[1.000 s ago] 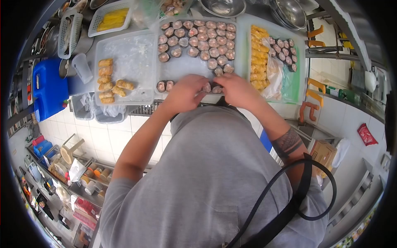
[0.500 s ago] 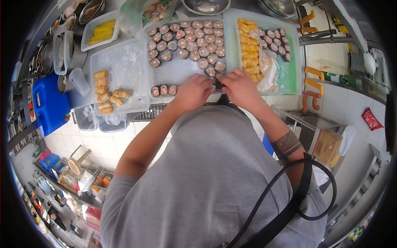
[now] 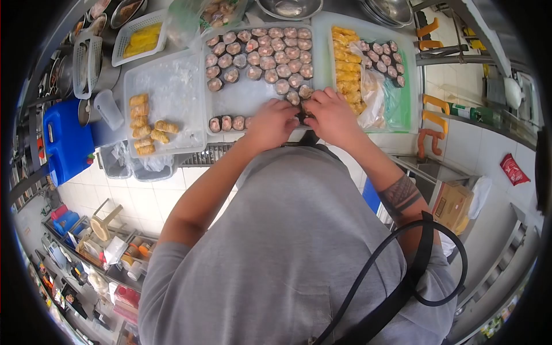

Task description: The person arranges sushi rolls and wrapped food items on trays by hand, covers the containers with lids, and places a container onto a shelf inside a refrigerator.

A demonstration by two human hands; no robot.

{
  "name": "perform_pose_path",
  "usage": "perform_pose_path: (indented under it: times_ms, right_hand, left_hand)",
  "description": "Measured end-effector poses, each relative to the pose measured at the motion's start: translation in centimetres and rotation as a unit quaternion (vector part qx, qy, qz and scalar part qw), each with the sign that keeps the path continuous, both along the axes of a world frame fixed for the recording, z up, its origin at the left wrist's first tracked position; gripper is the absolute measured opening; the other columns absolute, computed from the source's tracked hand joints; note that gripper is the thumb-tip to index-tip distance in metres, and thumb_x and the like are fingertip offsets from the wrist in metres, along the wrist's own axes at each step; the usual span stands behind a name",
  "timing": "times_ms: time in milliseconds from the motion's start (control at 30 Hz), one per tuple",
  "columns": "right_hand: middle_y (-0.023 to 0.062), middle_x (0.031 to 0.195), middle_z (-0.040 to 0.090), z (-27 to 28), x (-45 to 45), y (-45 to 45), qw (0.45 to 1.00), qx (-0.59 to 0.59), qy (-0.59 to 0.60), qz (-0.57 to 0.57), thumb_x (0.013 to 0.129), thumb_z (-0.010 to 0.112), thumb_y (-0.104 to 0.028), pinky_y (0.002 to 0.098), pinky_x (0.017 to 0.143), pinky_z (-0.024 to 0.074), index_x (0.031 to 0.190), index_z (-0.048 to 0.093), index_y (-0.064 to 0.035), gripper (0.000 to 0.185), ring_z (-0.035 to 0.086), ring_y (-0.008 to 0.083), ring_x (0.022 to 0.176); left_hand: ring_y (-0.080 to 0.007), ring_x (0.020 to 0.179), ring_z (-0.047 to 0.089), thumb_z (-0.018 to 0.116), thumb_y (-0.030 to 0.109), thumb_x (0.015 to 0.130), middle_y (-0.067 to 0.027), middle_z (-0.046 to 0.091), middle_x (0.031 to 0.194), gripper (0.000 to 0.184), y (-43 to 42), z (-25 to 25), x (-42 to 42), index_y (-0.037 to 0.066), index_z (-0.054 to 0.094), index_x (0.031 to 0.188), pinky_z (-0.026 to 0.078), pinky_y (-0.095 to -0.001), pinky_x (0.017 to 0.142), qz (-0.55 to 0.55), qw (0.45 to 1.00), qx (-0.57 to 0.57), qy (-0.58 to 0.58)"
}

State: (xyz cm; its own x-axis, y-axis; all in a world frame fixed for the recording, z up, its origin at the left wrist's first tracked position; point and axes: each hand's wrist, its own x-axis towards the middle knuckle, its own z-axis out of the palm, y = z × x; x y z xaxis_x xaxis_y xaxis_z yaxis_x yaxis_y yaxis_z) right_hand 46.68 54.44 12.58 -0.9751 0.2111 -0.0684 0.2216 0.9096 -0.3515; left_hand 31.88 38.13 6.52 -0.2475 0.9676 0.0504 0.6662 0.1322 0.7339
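Observation:
A clear tray (image 3: 236, 98) holds several dark-wrapped rolls (image 3: 280, 57) with pink filling, packed at its back and right. Along its near edge lies a short row of rolls (image 3: 226, 123), partly covered by my left hand (image 3: 273, 125). The fingers of that hand are curled together at the near edge. Close on its right, my right hand (image 3: 332, 118) has bent fingers at the tray's near right corner, beside the rolls there. Dark bits show between the two hands; whatever the fingertips grip is hidden.
To the left, another tray (image 3: 172, 86) bears golden-brown rolls (image 3: 140, 115). A green-lined tray (image 3: 408, 109) on the right holds yellow rolls (image 3: 347, 69), dark-wrapped rolls and a plastic bag (image 3: 375, 98). Metal bowls (image 3: 289, 8) and a yellow-filled basket (image 3: 144, 40) stand behind; a blue container (image 3: 69, 141) is far left.
Compared with a second ago, the trays appear shifted left in view. More rolls show in the near row left of my left hand. Both hands remain close together at the near edge.

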Motion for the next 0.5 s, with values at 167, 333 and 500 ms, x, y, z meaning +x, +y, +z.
perform_pose_path:
  times_ms: [167, 333, 500]
  right_hand:
    - [0.0104, 0.124, 0.061, -0.4, 0.3, 0.4, 0.999, 0.012, 0.009, -0.040, 0.082, 0.082, -0.018, 0.0440, 0.097, 0.0470, 0.103, 0.075, -0.0078, 0.025, 0.056, 0.0322, 0.118]
    - [0.0124, 0.120, 0.058, -0.7, -0.9, 0.6, 0.995, 0.058, 0.055, -0.055, 0.079, 0.082, -0.026, 0.0447, 0.095, 0.0463, 0.095, 0.077, -0.0065, 0.025, 0.052, 0.0333, 0.118]
    - [0.0140, 0.129, 0.057, -0.7, -2.2, 1.0, 0.996, 0.064, -0.018, -0.067, 0.076, 0.083, -0.030, 0.0453, 0.095, 0.0454, 0.096, 0.079, -0.0087, 0.030, 0.050, 0.0340, 0.121]
  left_hand:
    - [-0.0301, 0.107, 0.064, 0.081, 0.030, 0.087, -0.0065, 0.071, 0.106, 0.031, 0.9, 1.5, 1.0, 0.010, 0.079, 0.110, 0.048, -0.0441, 0.098, 0.008, 0.998, -0.044, 0.043]
    - [-0.0273, 0.100, 0.063, 0.082, 0.038, 0.084, -0.0040, 0.070, 0.098, 0.029, 1.3, 0.3, 1.7, 0.012, 0.081, 0.098, 0.048, -0.0436, 0.094, 0.022, 0.996, -0.002, 0.086]
    - [-0.0267, 0.099, 0.062, 0.082, 0.039, 0.084, -0.0036, 0.068, 0.096, 0.029, 1.3, -0.6, 2.0, 0.011, 0.081, 0.092, 0.047, -0.0438, 0.091, 0.026, 0.993, 0.035, 0.113]
